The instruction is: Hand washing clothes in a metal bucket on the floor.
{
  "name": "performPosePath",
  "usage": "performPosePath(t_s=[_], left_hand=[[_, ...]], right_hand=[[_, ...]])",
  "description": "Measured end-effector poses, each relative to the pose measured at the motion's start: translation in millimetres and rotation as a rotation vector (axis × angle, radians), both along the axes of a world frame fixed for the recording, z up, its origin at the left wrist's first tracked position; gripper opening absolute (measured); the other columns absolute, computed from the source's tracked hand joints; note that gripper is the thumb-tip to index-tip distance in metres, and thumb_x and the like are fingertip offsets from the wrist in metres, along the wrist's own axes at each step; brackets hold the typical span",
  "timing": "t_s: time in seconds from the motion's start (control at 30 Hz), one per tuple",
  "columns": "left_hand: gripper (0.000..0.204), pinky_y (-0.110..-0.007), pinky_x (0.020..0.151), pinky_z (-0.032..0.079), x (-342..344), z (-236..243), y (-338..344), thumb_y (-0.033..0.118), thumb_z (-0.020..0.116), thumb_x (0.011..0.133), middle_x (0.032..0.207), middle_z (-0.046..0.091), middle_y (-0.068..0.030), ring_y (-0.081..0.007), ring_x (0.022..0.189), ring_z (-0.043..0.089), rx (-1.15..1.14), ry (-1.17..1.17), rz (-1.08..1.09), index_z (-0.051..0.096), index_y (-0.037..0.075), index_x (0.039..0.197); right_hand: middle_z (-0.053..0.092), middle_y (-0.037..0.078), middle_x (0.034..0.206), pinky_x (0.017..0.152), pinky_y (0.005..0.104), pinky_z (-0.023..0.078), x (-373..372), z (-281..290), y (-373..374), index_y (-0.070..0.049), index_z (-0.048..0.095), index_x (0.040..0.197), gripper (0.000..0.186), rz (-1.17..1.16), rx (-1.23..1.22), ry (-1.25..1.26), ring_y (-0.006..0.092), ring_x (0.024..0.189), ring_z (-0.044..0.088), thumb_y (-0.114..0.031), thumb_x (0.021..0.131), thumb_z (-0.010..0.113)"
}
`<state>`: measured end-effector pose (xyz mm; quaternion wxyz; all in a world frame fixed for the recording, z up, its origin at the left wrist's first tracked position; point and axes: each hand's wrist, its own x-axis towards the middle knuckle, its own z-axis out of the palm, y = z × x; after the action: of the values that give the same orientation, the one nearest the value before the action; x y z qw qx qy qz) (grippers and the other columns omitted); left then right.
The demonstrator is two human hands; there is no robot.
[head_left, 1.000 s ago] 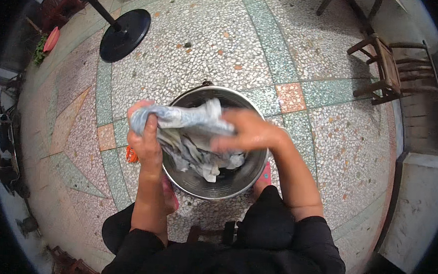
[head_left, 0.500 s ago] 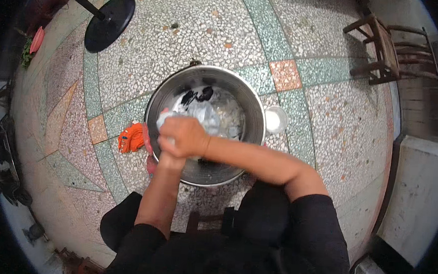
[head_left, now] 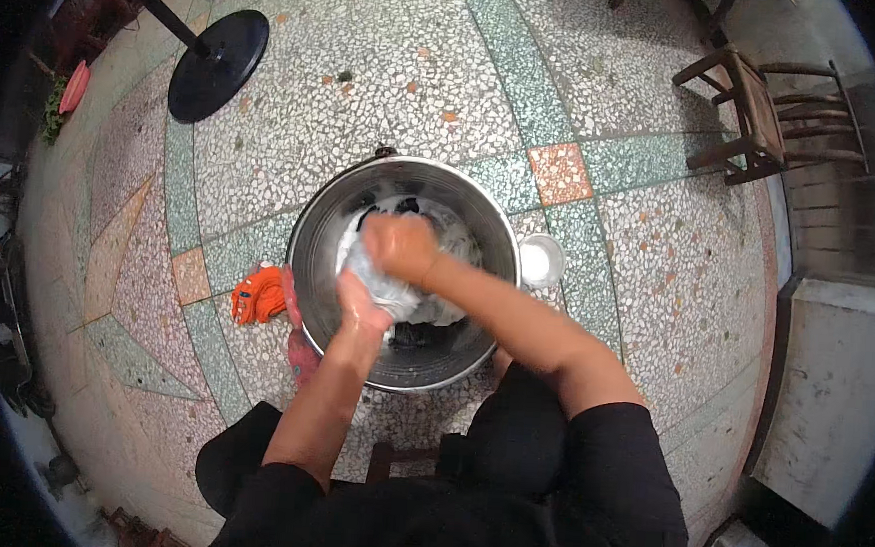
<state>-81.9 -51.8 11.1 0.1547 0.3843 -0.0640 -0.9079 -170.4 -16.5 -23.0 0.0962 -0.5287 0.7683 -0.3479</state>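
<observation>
A wide steel basin (head_left: 496, 327) sits on the floor in front of me with pale wet laundry and dark pieces inside. Over it, my left hand (head_left: 361, 299) grips the lower part of a light blue-white cloth (head_left: 384, 288), fingers curled around it. My right hand (head_left: 399, 241), blurred by motion, is closed on the upper part of the same cloth, just above my left hand. The far side of the cloth is partly hidden by my right hand.
An orange bundled item (head_left: 256, 297) lies left of the basin, beside pink footwear (head_left: 302, 360). A white container (head_left: 540, 260) stands just right of the basin. A black stand base (head_left: 219, 70) is at upper left, a wooden chair (head_left: 757, 123) at upper right, low ledge (head_left: 816, 392) along the right.
A second ago the cloth was stretched higher between my spread hands. Both hands came down together over the basin; since half a second ago my right hand has shifted up and rightward, uncovering my left.
</observation>
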Motion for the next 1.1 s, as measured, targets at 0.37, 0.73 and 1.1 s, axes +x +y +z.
performPosePath(t_s=[0.37,0.73,1.1], left_hand=[[0.06,-0.051,0.093,0.033,13,-29,-23,0.03,0.048,0.081,0.133,0.029,-0.019,-0.0361,0.124,0.025,-1.701,-0.985,-1.493,0.024,0.01,0.132],[0.04,-0.054,0.095,0.028,11,-169,-7,0.026,0.042,0.084,0.123,0.049,-0.0126,-0.0316,0.113,0.046,-1.382,-0.696,-1.971,0.054,0.006,0.116],[0.064,-0.034,0.094,0.036,1,-169,-40,0.027,0.049,0.074,0.118,0.05,-0.0194,-0.0296,0.107,0.05,-1.321,-0.58,-1.801,0.032,0.003,0.13]], right_hand=[[0.028,0.021,0.132,0.085,0.0579,0.035,-7,2,19,-0.009,0.038,0.124,0.058,0.094,0.874,0.025,0.0393,0.12,0.03,-0.039,0.076,0.052],[0.047,0.013,0.125,0.094,0.0567,0.027,0,-142,18,-0.011,0.051,0.12,0.04,0.635,1.387,0.179,0.0345,0.117,0.041,-0.026,0.083,0.045],[0.059,0.017,0.096,0.081,0.0383,0.044,-22,-62,12,-0.009,0.058,0.099,0.041,0.247,0.714,0.014,0.0342,0.094,0.055,-0.026,0.064,0.066]])
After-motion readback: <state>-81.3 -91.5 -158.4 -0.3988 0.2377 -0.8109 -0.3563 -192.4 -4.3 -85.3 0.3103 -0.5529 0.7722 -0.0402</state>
